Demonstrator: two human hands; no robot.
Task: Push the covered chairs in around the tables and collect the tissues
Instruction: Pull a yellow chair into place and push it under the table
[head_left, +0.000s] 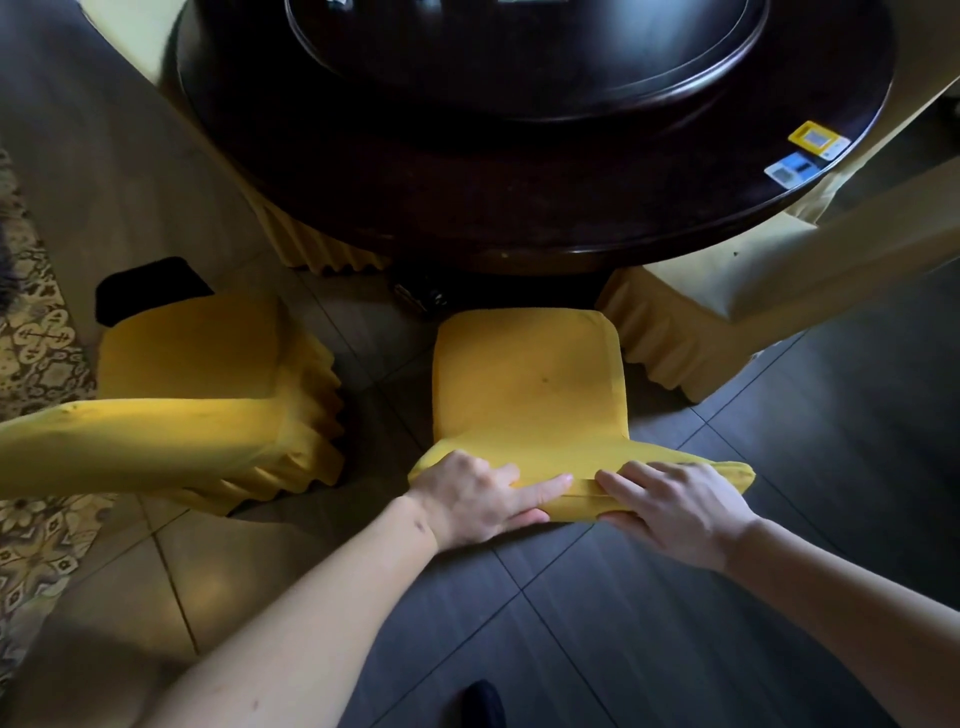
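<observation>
A chair in a yellow cover (530, 379) stands right in front of me, its seat pointing at the dark round table (519, 208). My left hand (478, 493) grips the top of its backrest on the left side, fingers over the front and thumb behind. My right hand (670, 504) grips the same backrest top on the right. The seat's front edge lies just short of the table's rim. A second yellow-covered chair (208, 395) stands to the left, turned sideways and away from the table. No tissues show in this view.
A pale-covered chair (727, 301) sits at the right, tucked under the table. A dark turntable (524, 57) lies on the tabletop, with two stickers (805, 150) near the right rim. A black object (150, 286) rests on the left chair. Patterned carpet (36, 364) borders the tiled floor at left.
</observation>
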